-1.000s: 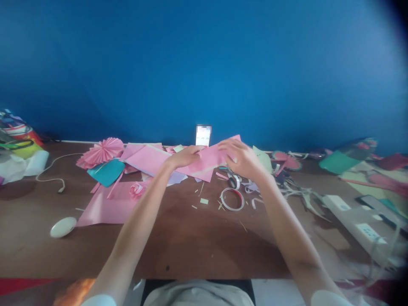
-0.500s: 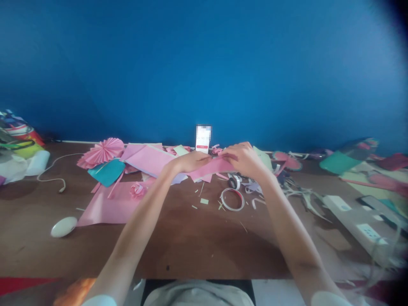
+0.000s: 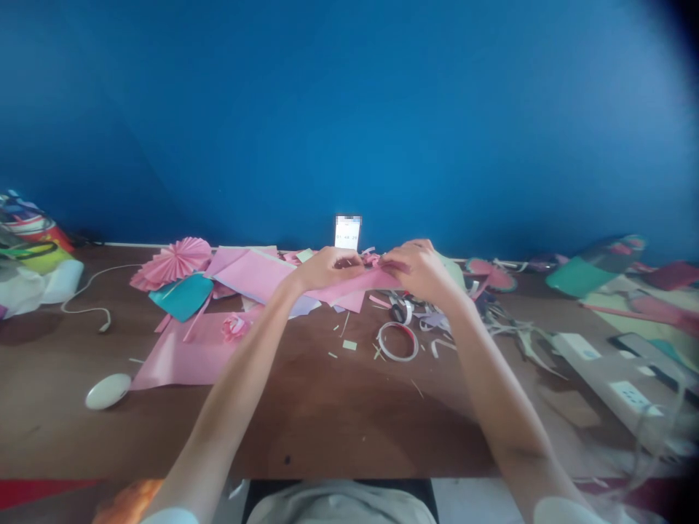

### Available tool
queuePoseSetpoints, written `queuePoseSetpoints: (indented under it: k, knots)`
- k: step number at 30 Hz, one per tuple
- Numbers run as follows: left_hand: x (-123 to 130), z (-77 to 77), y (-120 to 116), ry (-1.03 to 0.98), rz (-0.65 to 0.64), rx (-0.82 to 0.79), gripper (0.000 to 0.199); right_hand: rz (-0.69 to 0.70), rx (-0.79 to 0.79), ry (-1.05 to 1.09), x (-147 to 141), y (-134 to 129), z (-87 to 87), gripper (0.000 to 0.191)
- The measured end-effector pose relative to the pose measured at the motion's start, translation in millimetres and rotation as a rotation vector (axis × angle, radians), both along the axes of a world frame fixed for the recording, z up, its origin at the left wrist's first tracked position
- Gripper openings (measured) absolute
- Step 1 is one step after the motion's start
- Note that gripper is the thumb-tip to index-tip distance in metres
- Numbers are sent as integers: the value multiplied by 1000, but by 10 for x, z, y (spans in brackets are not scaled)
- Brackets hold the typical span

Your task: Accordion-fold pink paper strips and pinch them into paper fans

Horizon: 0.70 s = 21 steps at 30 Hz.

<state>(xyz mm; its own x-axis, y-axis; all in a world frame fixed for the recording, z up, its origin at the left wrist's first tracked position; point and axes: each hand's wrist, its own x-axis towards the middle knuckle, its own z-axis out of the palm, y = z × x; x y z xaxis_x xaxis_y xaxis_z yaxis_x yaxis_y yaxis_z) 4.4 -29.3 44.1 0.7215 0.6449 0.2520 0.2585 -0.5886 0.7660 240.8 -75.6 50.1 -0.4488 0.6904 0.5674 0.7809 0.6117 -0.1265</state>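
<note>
Between my hands a strip of pink paper (image 3: 370, 281) is held up above the far side of the table. My left hand (image 3: 329, 266) is closed on its left end, fingers bent over the upper edge. The right end is pinched in my right hand (image 3: 413, 263), with the fingertips pressed together. Behind the strip stands a lit phone (image 3: 347, 233), its lower part hidden by my left hand. Below the hands a ring of tape (image 3: 398, 356) lies flat, and a smaller tape roll (image 3: 404, 312) is just beyond it.
At left are a pink paper fan (image 3: 180, 258), a teal paper piece (image 3: 182, 296), pink sheets (image 3: 183, 360) and a white oval object (image 3: 108, 391). Scissors (image 3: 538, 349) and a power strip (image 3: 609, 375) lie at right. Paper scraps (image 3: 350, 346) dot the middle.
My left hand has risen slightly and its fingers are more arched over the paper's edge. The strip looks narrower and more tilted. My right hand keeps its pinch, barely shifted.
</note>
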Motion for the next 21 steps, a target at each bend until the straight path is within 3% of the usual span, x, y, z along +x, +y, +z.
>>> queuePoseSetpoints:
  k: [9,17,21]
  knots:
    - [50,-58,17,-12,44,45,29,-16,-38,25,-5,-1,5,20]
    - [-23,11,-13,-77,115,78,29,-17,-28,14,-1,-9,23,20]
    - [-64,-74,113,25,318,142,44,-12,-15,35,-5,-26,31,20]
